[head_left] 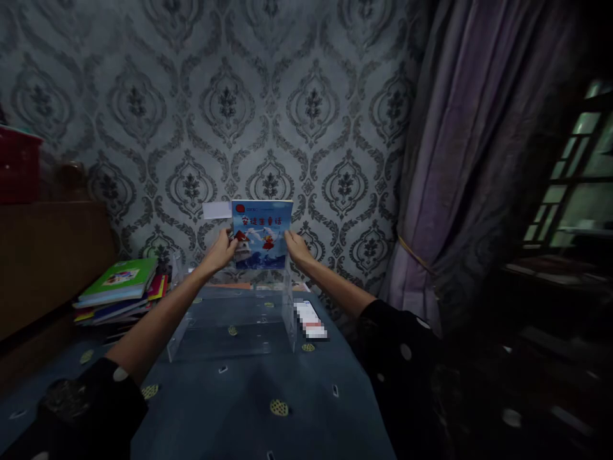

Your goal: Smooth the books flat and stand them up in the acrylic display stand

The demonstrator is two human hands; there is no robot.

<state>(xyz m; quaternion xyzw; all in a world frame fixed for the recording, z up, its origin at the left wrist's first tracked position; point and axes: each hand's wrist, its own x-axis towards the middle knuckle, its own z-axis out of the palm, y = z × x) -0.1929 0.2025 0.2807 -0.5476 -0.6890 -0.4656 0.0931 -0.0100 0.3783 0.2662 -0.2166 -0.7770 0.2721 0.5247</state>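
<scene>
A blue picture-cover book [261,252] with red Chinese characters stands upright, held up in front of the wall. My left hand [221,248] grips its left edge, thumb on the cover. On the opposite edge my right hand [297,248] is closed in the same way, fingers behind the book. Below the book, a clear plastic stand [290,313] rests on the table, its transparent side panels upright. Whether the book's lower edge touches the stand, I cannot tell. A pale rectangular piece [217,210] shows just left of the book's top.
At the left lies a stack of books [117,281], green one on top. A phone [310,319] lies right of the stand on the dark patterned tablecloth [239,409]. A brown wooden piece of furniture [48,255] borders the left; a purple curtain [445,160] hangs at right.
</scene>
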